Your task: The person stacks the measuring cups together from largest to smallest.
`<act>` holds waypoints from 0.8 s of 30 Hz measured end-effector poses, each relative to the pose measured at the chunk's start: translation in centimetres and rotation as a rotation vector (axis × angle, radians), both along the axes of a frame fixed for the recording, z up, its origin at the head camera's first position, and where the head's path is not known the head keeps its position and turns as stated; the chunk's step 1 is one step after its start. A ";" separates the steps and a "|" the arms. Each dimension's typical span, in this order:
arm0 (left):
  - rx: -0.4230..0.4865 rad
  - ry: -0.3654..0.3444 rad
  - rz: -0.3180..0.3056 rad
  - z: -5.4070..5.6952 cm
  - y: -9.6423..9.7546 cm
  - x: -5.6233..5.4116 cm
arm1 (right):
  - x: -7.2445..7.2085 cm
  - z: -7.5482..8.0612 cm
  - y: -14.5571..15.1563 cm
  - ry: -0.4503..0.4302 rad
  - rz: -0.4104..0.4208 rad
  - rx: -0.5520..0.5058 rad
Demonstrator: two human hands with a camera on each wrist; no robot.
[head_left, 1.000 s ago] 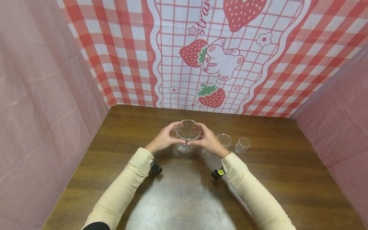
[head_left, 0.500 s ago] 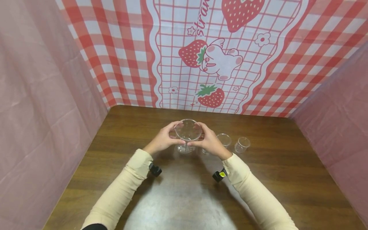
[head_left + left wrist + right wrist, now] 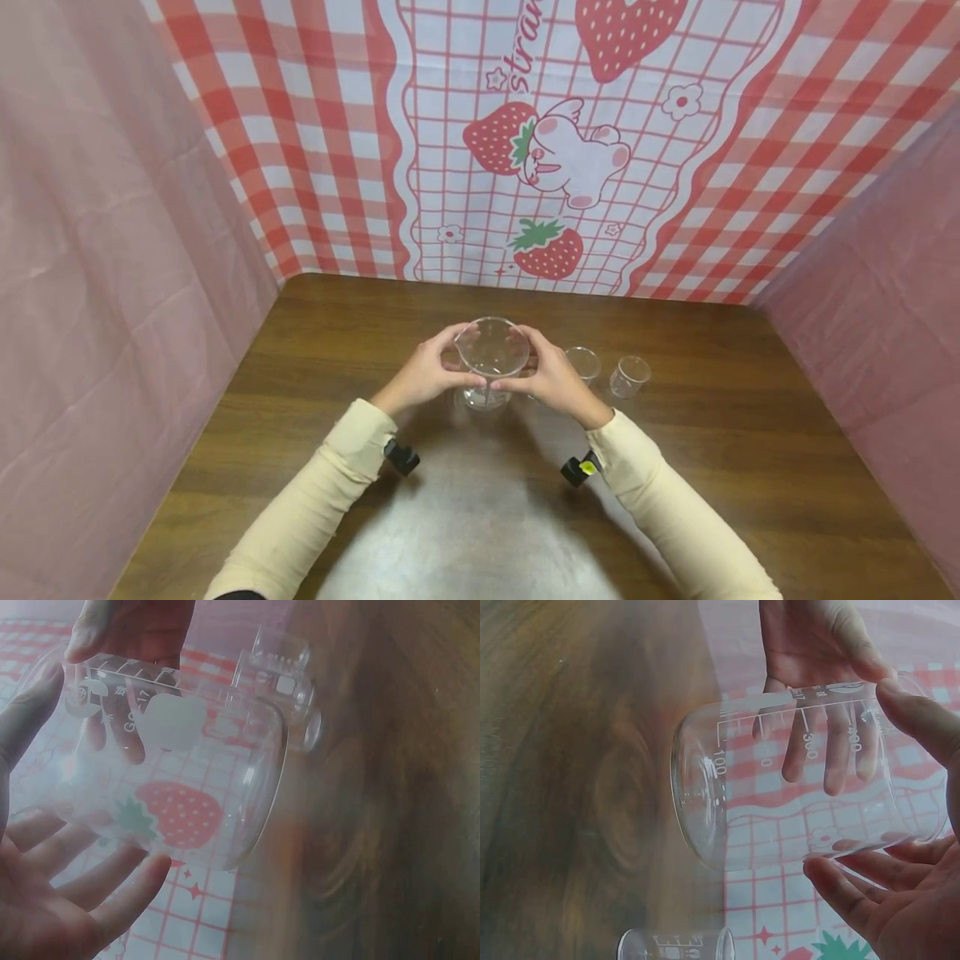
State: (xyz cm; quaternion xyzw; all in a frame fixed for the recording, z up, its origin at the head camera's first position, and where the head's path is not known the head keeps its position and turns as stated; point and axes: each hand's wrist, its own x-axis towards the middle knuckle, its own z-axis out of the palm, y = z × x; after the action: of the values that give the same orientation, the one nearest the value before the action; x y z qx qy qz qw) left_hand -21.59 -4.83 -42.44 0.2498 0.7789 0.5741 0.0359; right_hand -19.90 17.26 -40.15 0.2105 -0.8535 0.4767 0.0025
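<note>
A large clear glass beaker (image 3: 492, 354) with white graduation marks is held upright between both hands over the table. On its left side, my left hand (image 3: 426, 372) curves round the wall, thumb across the front. My right hand (image 3: 555, 379) grips the opposite side the same way, and the two thumbs nearly meet. Through the glass in the right wrist view, the fingers (image 3: 840, 750) of the left hand show spread along the wall. Whether the base touches the wood, I cannot tell.
Right of the hands stand a small glass beaker (image 3: 630, 377) and another beaker (image 3: 582, 364), partly behind my right hand. Small glassware (image 3: 281, 682) also shows in the left wrist view. A checked strawberry cloth (image 3: 540, 167) hangs behind the wooden table (image 3: 315, 333), with pink curtains (image 3: 112, 250) at the sides.
Both hands, still gripping the large beaker, have come slightly toward me. The small glass piece beside the right hand is now almost hidden. The other beakers stay put.
</note>
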 end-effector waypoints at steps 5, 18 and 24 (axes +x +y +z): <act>0.024 -0.017 -0.017 0.0 0.1 0.6 | 0.7 -0.1 0.3 0.043 -0.003 0.001; 0.013 -0.029 -0.048 -0.4 0.6 2.5 | 3.1 -0.5 0.9 0.084 -0.042 0.060; -0.015 -0.031 -0.050 -0.8 0.8 3.4 | 4.1 -0.9 1.1 0.107 -0.055 0.068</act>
State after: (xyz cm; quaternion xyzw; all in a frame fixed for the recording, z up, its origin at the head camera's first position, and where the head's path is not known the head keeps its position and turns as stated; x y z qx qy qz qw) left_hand -18.20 -4.07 -43.26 0.2601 0.7760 0.5710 0.0644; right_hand -15.82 18.35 -41.07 0.2122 -0.8733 0.4352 0.0541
